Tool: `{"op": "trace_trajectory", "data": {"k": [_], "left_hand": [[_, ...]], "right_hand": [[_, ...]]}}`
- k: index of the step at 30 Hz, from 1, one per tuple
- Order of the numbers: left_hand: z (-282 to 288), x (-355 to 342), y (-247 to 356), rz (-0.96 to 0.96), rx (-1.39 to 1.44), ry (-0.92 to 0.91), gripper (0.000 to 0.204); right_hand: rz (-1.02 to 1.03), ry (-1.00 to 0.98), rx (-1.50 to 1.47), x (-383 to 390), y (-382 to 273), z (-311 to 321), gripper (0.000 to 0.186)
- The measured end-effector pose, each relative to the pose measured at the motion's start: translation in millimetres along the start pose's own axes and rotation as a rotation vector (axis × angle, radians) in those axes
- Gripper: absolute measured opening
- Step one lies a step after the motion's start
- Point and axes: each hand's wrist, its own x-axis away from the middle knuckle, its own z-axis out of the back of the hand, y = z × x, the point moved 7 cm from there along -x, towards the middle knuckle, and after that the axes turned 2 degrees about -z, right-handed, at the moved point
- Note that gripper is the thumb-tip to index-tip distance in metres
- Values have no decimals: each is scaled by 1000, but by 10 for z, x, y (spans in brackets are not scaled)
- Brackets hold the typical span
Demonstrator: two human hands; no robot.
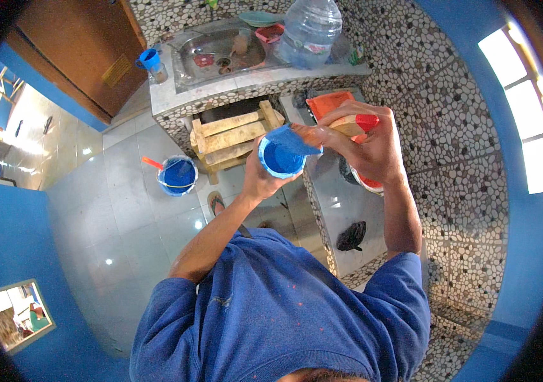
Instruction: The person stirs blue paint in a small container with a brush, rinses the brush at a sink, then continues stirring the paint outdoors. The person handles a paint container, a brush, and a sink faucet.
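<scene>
I log the right hand (373, 149) pinching a flat, wooden-handled, blue-coated brush (303, 136) over the round, white-rimmed cup (282, 176) of blue paint (280, 159) the left hand (259, 179) grips; tilting could, I judge, cause spillage.

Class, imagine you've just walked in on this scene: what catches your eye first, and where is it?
Probably the tub of vivid blue paint in the left hand, near the picture's centre, with the blue-coated paintbrush in the right hand across its top. Next, perhaps, the bucket on the floor to the left, and the big clear water bottle beside the sink.
</scene>
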Motion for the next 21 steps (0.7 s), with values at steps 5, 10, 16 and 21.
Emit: {"op": "trace_trajectory", "data": {"k": [5, 10, 16, 21], "left_hand": [[24, -4, -36, -20, -26, 14, 93], [14, 1, -56, -10, 21, 5, 91], [-8, -19, -63, 11, 246, 54, 90], [174, -122, -5, -5, 108, 36, 88]], "right_hand": [[167, 91, 60, 0, -177, 136, 13], [171, 160, 54, 75, -177, 216, 11], [145, 78, 44, 135, 109, 17, 13], [12, -28, -60, -57, 395, -303, 19]]}}
